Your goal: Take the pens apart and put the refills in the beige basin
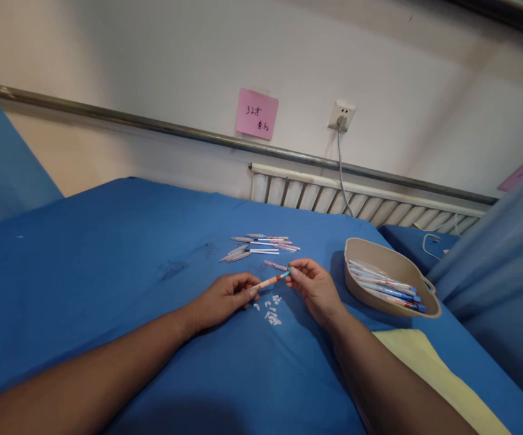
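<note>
Between my two hands is a slim orange and white pen [268, 282] with a blue-green tip at its right end. My left hand [225, 297] pinches the pen's left end, and the fingers of my right hand [314, 289] are closed on the blue-green end. Just beyond them lies a pink patterned pen piece [275, 265], close to my right fingertips. Several small white bits [272, 317] are scattered on the blue cloth below the pen. Farther back, grey pen parts [240, 256], white thin tubes [264, 251] and pink patterned pieces [284, 243] lie in loose rows.
To the right stands a beige basket [429, 307] holding several pens [386, 285]. A yellow cloth [418, 356] lies in front of it. Blue cloth [107, 260] covers the table. Behind are a radiator [298, 188], a metal rail [162, 125] and a plugged socket [342, 116]. Blue curtains [492, 266] hang at the sides.
</note>
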Available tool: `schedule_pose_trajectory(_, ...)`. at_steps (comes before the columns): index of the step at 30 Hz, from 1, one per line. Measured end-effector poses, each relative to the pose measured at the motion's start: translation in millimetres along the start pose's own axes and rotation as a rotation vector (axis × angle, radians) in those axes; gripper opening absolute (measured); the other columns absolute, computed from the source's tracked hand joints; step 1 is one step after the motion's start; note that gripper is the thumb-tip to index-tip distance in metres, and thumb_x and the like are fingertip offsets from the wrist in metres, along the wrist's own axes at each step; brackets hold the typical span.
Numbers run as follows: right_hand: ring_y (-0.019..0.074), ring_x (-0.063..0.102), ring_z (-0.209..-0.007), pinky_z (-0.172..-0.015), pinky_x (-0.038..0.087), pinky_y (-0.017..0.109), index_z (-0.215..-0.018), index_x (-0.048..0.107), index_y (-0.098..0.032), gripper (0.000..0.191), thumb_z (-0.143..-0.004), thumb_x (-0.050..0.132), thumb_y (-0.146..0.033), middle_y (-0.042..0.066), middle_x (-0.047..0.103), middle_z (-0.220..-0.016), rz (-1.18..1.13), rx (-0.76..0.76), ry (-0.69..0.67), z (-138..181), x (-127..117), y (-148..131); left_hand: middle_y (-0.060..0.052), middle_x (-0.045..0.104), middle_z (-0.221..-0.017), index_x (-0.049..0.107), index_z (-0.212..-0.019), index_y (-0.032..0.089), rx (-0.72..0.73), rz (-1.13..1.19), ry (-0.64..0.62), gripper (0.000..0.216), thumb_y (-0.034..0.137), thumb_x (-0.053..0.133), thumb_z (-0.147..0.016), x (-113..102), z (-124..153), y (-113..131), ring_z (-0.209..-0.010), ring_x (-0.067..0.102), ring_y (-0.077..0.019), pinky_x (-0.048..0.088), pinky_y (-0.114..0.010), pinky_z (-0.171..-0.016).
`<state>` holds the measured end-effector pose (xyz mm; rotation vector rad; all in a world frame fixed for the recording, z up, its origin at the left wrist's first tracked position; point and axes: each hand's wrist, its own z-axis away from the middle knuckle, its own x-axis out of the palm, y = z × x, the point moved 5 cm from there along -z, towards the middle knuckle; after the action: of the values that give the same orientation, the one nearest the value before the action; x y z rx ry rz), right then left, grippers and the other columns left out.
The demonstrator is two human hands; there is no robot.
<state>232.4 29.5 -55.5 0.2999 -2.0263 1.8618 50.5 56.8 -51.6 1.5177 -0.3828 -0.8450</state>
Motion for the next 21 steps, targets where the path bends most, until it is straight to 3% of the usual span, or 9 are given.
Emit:
schedule_pose_trajectory(12, 0.0119, 0.060, -0.058, -0.059, 0.050, 0.026, -0.077, 0.061, -0.018, 0.029, -0.062, 0.078, -0.036, -0.002, 0.064, -0.065, 0.163, -0.073, -0.012, 1.3, 6.1, -4.3, -0.001, 0.062, -0.080, 0.059, -0.098, 0.016, -0.039, 0.037, -0.043, 0.031, 0.043, 0.052, -0.084, 2.2, 2.8, 2.0, -0.060, 0.051, -0.0098, 0.041, -0.022, -0.057)
schedule_pose_trajectory(21, 0.0089, 0.055, -0.054, -0.054, 0.044, 0.022, -0.081, 0.058, -0.020, 0.032, -0.060, 0.077, -0.035, -0.005, 0.059, -0.065, 0.169, -0.056, -0.047, -0.4, 19.1, 6.5, 0.000, 0.059, -0.079, 0.059, -0.101, 0.018, -0.018, -0.069, -0.044, 0.033, 0.045, 0.049, -0.086, 1.4, 1.4, 12.1, -0.064, 0.050, -0.0108, 0.041, -0.021, -0.060)
